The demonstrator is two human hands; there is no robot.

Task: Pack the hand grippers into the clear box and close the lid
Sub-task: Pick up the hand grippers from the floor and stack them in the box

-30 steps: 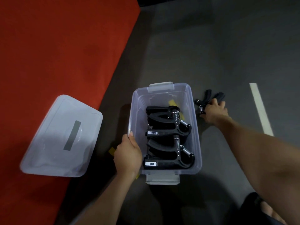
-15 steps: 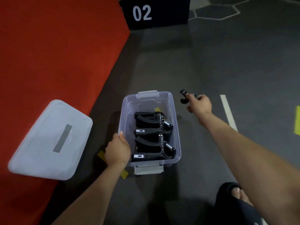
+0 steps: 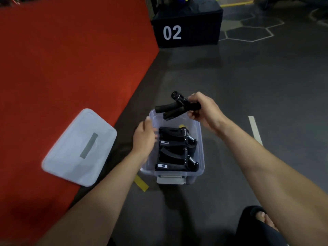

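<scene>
A clear plastic box [image 3: 201,157] stands open on the dark floor, with two black hand grippers [image 3: 174,150] lying side by side inside it. My right hand [image 3: 204,110] holds a third black hand gripper [image 3: 174,108] in the air above the box's far end, its handles pointing left. My left hand [image 3: 144,137] hovers over the box's left rim, fingers apart and blurred, holding nothing. The box's frosted lid [image 3: 79,148] lies flat on the red mat to the left, apart from the box.
A red mat [image 3: 62,68] covers the left side. A black block marked "02" [image 3: 186,27] stands at the back. Yellow tape [image 3: 141,183] lies by the box's near left corner, a white line [image 3: 254,129] runs on the right. My foot [image 3: 264,219] shows bottom right.
My right hand picked the third gripper off the floor right of the box and carried it left, above the box. My left hand let go of the rim and lifted.
</scene>
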